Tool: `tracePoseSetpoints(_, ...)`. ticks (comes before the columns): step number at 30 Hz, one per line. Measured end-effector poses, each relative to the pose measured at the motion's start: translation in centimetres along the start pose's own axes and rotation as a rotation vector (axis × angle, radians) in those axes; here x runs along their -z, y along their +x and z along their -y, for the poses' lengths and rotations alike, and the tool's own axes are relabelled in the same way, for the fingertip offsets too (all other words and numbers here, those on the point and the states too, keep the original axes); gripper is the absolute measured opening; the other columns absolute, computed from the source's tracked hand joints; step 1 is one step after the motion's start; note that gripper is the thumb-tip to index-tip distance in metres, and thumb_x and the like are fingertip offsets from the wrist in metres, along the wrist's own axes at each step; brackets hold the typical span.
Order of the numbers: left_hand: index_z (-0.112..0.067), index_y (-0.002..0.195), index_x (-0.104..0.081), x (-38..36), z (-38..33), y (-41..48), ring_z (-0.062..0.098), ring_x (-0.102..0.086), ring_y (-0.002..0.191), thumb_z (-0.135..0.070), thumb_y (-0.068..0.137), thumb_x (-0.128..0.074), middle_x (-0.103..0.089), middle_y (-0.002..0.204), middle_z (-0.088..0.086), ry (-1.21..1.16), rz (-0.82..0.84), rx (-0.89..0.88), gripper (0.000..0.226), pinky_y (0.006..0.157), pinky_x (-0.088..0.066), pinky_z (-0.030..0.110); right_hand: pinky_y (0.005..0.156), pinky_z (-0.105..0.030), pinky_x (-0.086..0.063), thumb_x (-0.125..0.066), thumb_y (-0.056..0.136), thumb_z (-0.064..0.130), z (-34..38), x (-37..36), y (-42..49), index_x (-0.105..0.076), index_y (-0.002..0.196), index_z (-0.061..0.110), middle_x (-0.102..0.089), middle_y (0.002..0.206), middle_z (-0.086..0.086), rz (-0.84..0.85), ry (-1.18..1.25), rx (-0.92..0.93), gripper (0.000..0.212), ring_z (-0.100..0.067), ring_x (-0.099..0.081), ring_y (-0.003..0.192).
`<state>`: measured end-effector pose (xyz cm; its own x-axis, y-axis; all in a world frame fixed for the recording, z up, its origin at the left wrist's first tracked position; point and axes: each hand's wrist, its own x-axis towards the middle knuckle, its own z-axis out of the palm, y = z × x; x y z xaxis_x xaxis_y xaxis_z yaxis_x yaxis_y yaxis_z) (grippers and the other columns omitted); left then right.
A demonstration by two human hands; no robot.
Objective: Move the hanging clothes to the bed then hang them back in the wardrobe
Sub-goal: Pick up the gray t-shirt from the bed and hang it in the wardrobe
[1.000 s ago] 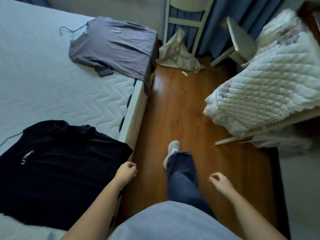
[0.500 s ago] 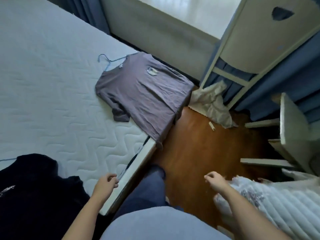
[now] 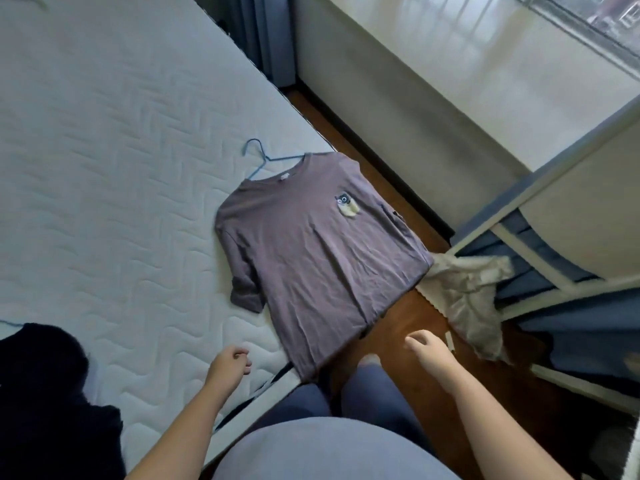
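The fingers [image 3: 243, 359] of the left hand [image 3: 228, 364] and of the right hand [image 3: 428, 351] are seen loosely curled, with nothing gripped. The purple-grey shirt [image 3: 311, 258], on its blue hanger [image 3: 260, 160], is spread flat along the right edge of the bed [image 3: 104, 174], its hem draped over the side. A black garment [image 3: 41, 393] is laid by the bed's near edge, to the left.
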<state>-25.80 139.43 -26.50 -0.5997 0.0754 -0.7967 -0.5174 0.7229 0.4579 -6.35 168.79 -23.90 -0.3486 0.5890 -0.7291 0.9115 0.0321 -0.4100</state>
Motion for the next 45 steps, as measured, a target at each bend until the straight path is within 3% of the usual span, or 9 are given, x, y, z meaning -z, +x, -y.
tracePoseSetpoints(5, 0.000, 0.101, -0.056, -2.8, -5.6, 2.0, 0.027, -0.058, 0.075, 0.001, 0.088, -0.038, -0.060, 0.081, 0.013, -0.074, -0.073, 0.042, 0.023, 0.079, -0.044, 0.034, 0.088, -0.036, -0.043, -0.049, 0.091, 0.008, -0.5, 4.9, 6.0, -0.057, 0.098, 0.010, -0.064, 0.106, -0.019, -0.037, 0.058, -0.031, 0.011, -0.033, -0.058, 0.106)
tracePoseSetpoints(11, -0.002, 0.099, -0.055, -7.2, -11.7, 1.7, 0.028, -0.057, 0.078, -0.002, 0.089, -0.038, -0.060, 0.086, 0.015, -0.160, -0.184, 0.172, 0.020, 0.075, -0.040, 0.029, 0.057, -0.029, -0.041, -0.049, 0.092, 0.012, 4.7, 13.1, 17.0, -0.056, 0.099, -0.004, -0.060, 0.074, -0.008, 0.086, 0.021, -0.145, 0.018, -0.022, -0.054, 0.066)
tracePoseSetpoints(17, -0.012, 0.101, -0.058, -7.8, -16.6, 4.7, 0.028, -0.057, 0.100, -0.010, 0.088, -0.048, -0.062, 0.101, 0.010, -0.006, -0.225, 0.174, 0.017, 0.079, -0.040, 0.030, 0.087, -0.037, -0.044, -0.050, 0.091, 0.016, 15.4, 17.7, 26.4, -0.055, 0.115, -0.006, -0.060, 0.107, -0.018, 0.145, -0.262, 0.039, 0.033, -0.034, -0.057, 0.106)
tracePoseSetpoints(21, -0.008, 0.110, -0.057, -6.1, -20.1, 9.7, 0.027, -0.057, 0.104, -0.010, 0.090, -0.046, -0.060, 0.104, 0.007, 0.009, -0.320, 0.176, 0.023, 0.081, -0.042, 0.030, 0.076, -0.040, -0.051, -0.050, 0.090, 0.017, 21.3, 15.7, 31.6, -0.057, 0.112, -0.006, -0.062, 0.086, -0.013, 0.163, -0.333, 0.068, 0.032, -0.032, -0.061, 0.083)
tracePoseSetpoints(24, -0.004, 0.109, -0.059, -4.8, -21.7, 14.7, 0.030, -0.059, 0.100, -0.005, 0.087, -0.048, -0.064, 0.108, 0.015, -0.049, -0.429, 0.177, 0.024, 0.082, -0.042, 0.031, 0.059, -0.030, -0.042, -0.048, 0.091, 0.019, 25.4, 11.7, 34.7, -0.054, 0.118, -0.001, -0.061, 0.104, -0.015, 0.233, -0.451, 0.130, 0.034, -0.028, -0.058, 0.087)
tracePoseSetpoints(27, -0.002, 0.108, -0.059, -3.1, -22.8, 20.5, 0.032, -0.059, 0.100, -0.003, 0.086, -0.048, -0.061, 0.111, 0.020, -0.038, -0.498, 0.171, 0.025, 0.085, -0.042, 0.033, 0.076, -0.029, -0.038, -0.048, 0.092, 0.019, 29.9, 7.6, 37.5, -0.049, 0.124, 0.002, -0.058, 0.123, -0.017, 0.238, -0.438, 0.240, 0.036, -0.027, -0.055, 0.104)
tracePoseSetpoints(34, -0.002, 0.118, -0.055, 1.4, -24.6, 31.7, 0.042, -0.046, 0.113, -0.006, 0.083, -0.054, -0.050, 0.123, 0.026, 0.179, -0.685, 0.131, 0.035, 0.096, -0.038, 0.046, 0.095, -0.034, -0.039, -0.054, 0.090, 0.016, 39.3, 2.4, 44.4, -0.052, 0.123, 0.006, -0.059, 0.126, -0.013, 0.131, -0.322, 0.549, 0.035, -0.028, -0.054, 0.116)
tracePoseSetpoints(39, -0.006, 0.133, -0.040, 3.8, -24.6, 36.9, 0.039, -0.040, 0.123, -0.017, 0.089, -0.050, -0.043, 0.134, 0.023, 0.307, -0.543, 0.132, 0.047, 0.101, -0.035, 0.044, 0.103, -0.042, -0.038, -0.055, 0.089, 0.027, 41.5, 1.2, 48.4, -0.041, 0.135, 0.008, -0.047, 0.139, -0.013, 0.153, -0.580, 0.538, 0.052, -0.029, -0.045, 0.126)
tracePoseSetpoints(45, -0.012, 0.115, -0.054, 3.4, -24.9, 38.1, 0.035, -0.051, 0.111, -0.029, 0.090, -0.048, -0.053, 0.119, 0.017, 0.367, -0.435, 0.154, 0.031, 0.090, -0.044, 0.040, 0.084, -0.036, -0.044, -0.057, 0.088, 0.029, 40.8, 0.4, 48.5, -0.052, 0.117, 0.008, -0.050, 0.117, -0.017, 0.153, -0.768, 0.434, 0.036, -0.033, -0.053, 0.104)
